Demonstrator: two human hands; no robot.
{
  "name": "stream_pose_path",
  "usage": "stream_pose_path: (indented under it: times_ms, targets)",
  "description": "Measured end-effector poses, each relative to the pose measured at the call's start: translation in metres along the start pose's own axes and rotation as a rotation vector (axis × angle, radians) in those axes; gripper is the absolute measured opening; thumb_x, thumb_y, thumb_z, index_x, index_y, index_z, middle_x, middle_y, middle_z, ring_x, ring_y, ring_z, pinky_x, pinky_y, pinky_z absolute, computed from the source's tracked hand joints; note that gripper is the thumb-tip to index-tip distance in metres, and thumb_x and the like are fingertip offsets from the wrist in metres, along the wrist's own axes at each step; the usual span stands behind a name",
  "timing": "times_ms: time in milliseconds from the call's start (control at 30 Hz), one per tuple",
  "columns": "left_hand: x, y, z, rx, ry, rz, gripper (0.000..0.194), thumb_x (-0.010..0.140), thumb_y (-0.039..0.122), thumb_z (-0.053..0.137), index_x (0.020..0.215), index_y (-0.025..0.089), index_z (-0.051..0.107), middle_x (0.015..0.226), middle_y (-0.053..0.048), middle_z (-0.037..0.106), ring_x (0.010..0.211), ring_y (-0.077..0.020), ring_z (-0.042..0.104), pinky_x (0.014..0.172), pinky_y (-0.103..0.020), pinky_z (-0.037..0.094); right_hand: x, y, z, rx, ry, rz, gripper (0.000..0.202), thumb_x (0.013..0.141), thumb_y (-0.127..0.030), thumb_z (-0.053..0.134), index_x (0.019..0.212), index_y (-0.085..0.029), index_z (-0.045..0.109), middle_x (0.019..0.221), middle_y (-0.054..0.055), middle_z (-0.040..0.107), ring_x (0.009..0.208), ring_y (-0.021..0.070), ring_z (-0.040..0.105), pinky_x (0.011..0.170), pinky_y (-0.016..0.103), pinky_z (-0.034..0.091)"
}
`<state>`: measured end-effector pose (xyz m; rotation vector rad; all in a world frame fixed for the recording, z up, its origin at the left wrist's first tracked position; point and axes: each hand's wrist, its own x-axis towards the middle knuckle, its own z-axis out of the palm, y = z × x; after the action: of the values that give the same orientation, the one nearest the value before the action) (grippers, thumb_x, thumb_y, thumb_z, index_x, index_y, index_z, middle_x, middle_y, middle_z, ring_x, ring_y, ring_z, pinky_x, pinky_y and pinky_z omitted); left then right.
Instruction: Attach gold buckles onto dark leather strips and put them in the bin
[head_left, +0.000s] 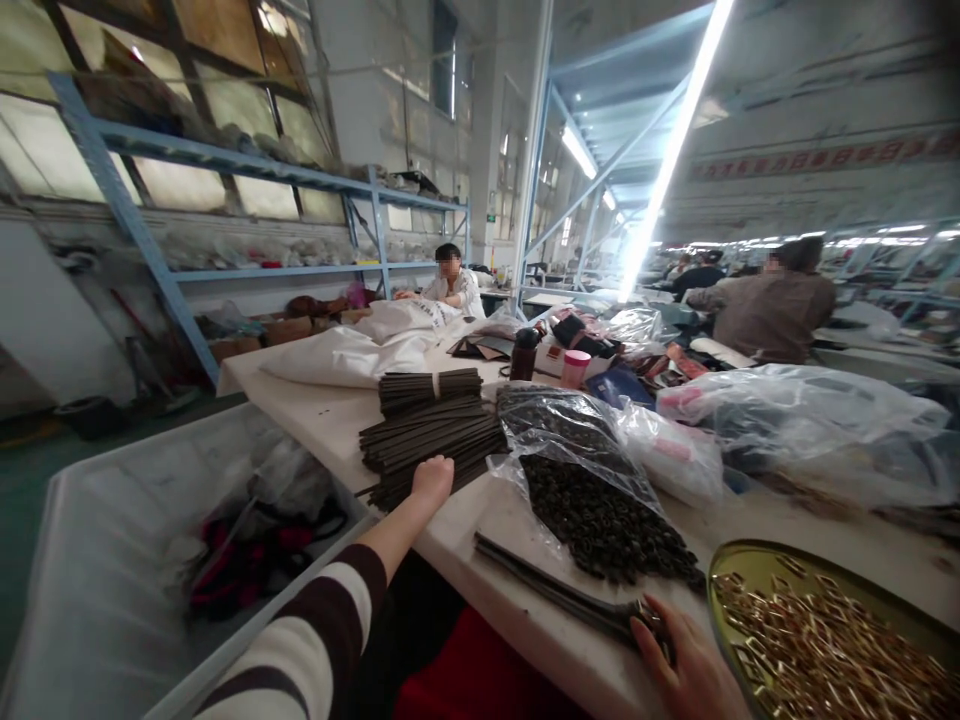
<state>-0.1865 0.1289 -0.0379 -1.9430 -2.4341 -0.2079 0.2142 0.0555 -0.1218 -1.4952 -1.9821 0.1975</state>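
Observation:
My left hand (433,482) is closed at the near edge of a pile of dark narrow strips (427,435); what its fingers hold is hidden. A tied bundle of similar strips (431,388) lies behind that pile. Near the table's front edge, my right hand (686,655) has its thumb and fingers closed around the end of a few dark strips (555,585) with shiny metal pieces on them. Those strips lie flat on the table, pointing away to the left. Beside them, small dark rings or loops (600,520) spill from a clear plastic bag (562,415).
A tray of gold-coloured metal buckles (825,630) stands at the right. Left of the table (322,410) is a white bin (97,560) with fabric inside. Bottles, a pink-lidded cup (575,368) and plastic bags (810,420) stand farther back. Other people work beyond.

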Motion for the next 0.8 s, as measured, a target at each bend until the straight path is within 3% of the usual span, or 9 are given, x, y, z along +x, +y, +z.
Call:
stream_pose_path:
  times_ms: [100, 233, 367, 500, 567, 667, 800]
  targets:
    - [0.001, 0.002, -0.005, -0.088, 0.009, -0.034, 0.024, 0.086, 0.031, 0.051, 0.099, 0.013, 0.057, 0.101, -0.006, 0.06, 0.092, -0.018, 0.058, 0.082, -0.04, 0.047, -0.002, 0.005, 0.002, 0.014, -0.01, 0.0, 0.045, 0.077, -0.053, 0.046, 0.104, -0.018, 0.057, 0.105, 0.013, 0.064, 0.098, 0.0262, 0.061, 0.084, 0.041, 0.05]
    - [-0.005, 0.0, -0.03, -0.264, 0.057, -0.087, 0.023, 0.088, 0.028, 0.046, 0.1, 0.011, 0.055, 0.099, -0.008, 0.06, 0.091, -0.0188, 0.058, 0.082, -0.04, 0.046, -0.004, 0.012, 0.005, 0.029, -0.039, 0.026, 0.048, 0.077, -0.054, 0.046, 0.108, -0.018, 0.054, 0.108, 0.012, 0.062, 0.099, 0.026, 0.06, 0.086, 0.043, 0.048]
    - [-0.035, 0.012, -0.06, -0.534, -0.01, -0.007, 0.018, 0.088, 0.02, 0.035, 0.091, 0.013, 0.051, 0.081, -0.006, 0.063, 0.07, -0.0135, 0.061, 0.067, -0.027, 0.048, -0.003, 0.005, -0.002, 0.09, 0.046, 0.081, 0.051, 0.076, -0.055, 0.046, 0.11, -0.018, 0.053, 0.108, 0.012, 0.06, 0.098, 0.0266, 0.058, 0.083, 0.043, 0.048]
    - [-0.098, 0.051, -0.069, -0.83, -0.294, 0.18, 0.014, 0.084, 0.026, 0.036, 0.082, 0.017, 0.046, 0.061, 0.003, 0.058, 0.049, -0.0077, 0.054, 0.049, -0.018, 0.043, 0.0, -0.042, -0.027, 0.266, 0.158, 0.221, 0.043, 0.076, -0.053, 0.048, 0.098, -0.018, 0.059, 0.102, 0.011, 0.059, 0.09, 0.0241, 0.056, 0.066, 0.034, 0.049]
    - [-0.13, 0.071, -0.067, -1.206, -0.63, 0.207, 0.014, 0.081, 0.031, 0.041, 0.078, 0.018, 0.044, 0.055, 0.005, 0.054, 0.043, -0.006, 0.048, 0.044, -0.016, 0.037, 0.007, -0.073, -0.041, 0.492, 0.13, 0.309, 0.041, 0.079, -0.051, 0.045, 0.099, -0.018, 0.059, 0.088, 0.007, 0.06, 0.078, 0.0188, 0.055, 0.065, 0.031, 0.046]
    - [-0.163, 0.093, -0.06, -1.378, -0.913, 0.106, 0.017, 0.075, 0.033, 0.049, 0.074, 0.017, 0.043, 0.053, 0.006, 0.053, 0.039, -0.0043, 0.043, 0.041, -0.015, 0.031, 0.022, -0.101, -0.053, 0.991, 0.025, 0.466, 0.045, 0.085, -0.052, 0.035, 0.106, -0.017, 0.055, 0.064, -0.001, 0.051, 0.054, 0.0114, 0.045, 0.051, 0.026, 0.039]
    - [-0.177, 0.109, -0.049, -1.407, -1.054, -0.074, 0.019, 0.074, 0.034, 0.052, 0.078, 0.018, 0.043, 0.054, 0.005, 0.056, 0.038, -0.0048, 0.045, 0.039, -0.014, 0.028, 0.028, -0.103, -0.058, 1.225, 0.003, 0.657, 0.033, 0.078, -0.045, 0.053, 0.09, -0.015, 0.061, 0.054, -0.005, 0.045, 0.047, 0.0067, 0.04, 0.045, 0.02, 0.031]
